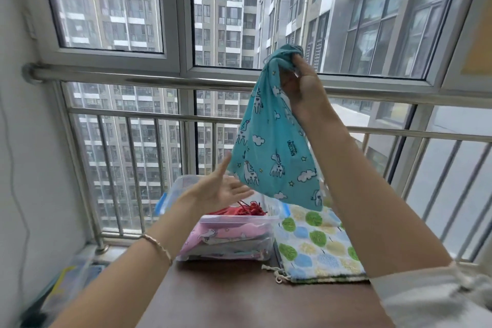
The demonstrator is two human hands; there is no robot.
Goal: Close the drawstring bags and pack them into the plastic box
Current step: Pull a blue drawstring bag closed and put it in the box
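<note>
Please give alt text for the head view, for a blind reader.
A right hand holds up a turquoise unicorn bag by its gathered top, the open left hand beside its corner. A plastic box and a patterned bag sit on the table.

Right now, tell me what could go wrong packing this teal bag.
The right hand grips the teal bag only by its bunched top, so it may slip or reopen. The plastic box already looks full, with red cords piled at its rim; they could snag or stop the bag settling.
</note>
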